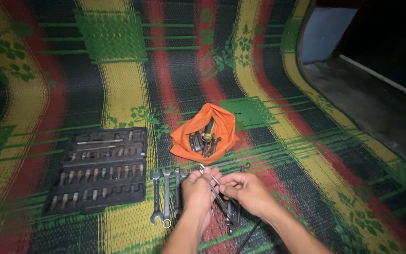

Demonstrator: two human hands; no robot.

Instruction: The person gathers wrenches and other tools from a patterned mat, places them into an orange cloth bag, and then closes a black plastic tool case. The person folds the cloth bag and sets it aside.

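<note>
My left hand (197, 188) and my right hand (245, 190) meet low in the middle of the head view, both gripping a long metal wrench (217, 194) that slants between them. Under and behind the hands lies a small heap of wrenches (233, 218) on the mat. Just left of my left hand, three wrenches (165, 195) lie side by side in a row. An orange cloth bag (204, 132) lies open just beyond the hands, with several tools inside it.
A black tool case (100, 169) lies open at the left, holding rows of bits and sockets. Everything rests on a woven mat (118, 84) striped red, yellow, green and black. Bare dark floor (377, 108) runs along the right edge.
</note>
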